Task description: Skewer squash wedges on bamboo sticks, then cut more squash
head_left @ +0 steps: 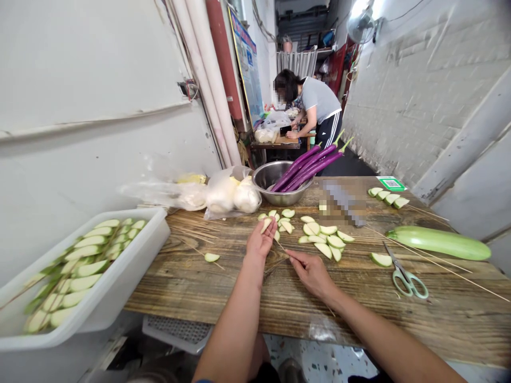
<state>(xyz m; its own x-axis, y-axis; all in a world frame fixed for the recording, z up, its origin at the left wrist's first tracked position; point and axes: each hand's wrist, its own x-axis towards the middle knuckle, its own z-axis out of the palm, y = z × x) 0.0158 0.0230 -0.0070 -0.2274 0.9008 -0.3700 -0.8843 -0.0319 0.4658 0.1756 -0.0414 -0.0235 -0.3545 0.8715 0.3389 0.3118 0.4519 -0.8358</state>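
Observation:
My left hand [261, 240] is raised over the wooden table [239, 287], its fingers closed on a pale green vegetable slice [266, 225]. My right hand [309, 271] pinches the near end of a thin bamboo skewer [281, 248] that points toward that slice. Several more half-moon slices [325, 238] lie scattered just beyond both hands. One loose slice [211, 257] rests to the left of my left wrist.
A white tub [120, 276] of skewered slices sits at the left. A steel bowl [275, 183] holds purple eggplants [309, 162]. Plastic bags [223, 194], green scissors [405, 276], a whole pale zucchini [439, 242], loose skewers [435, 263], another person [315, 109] behind.

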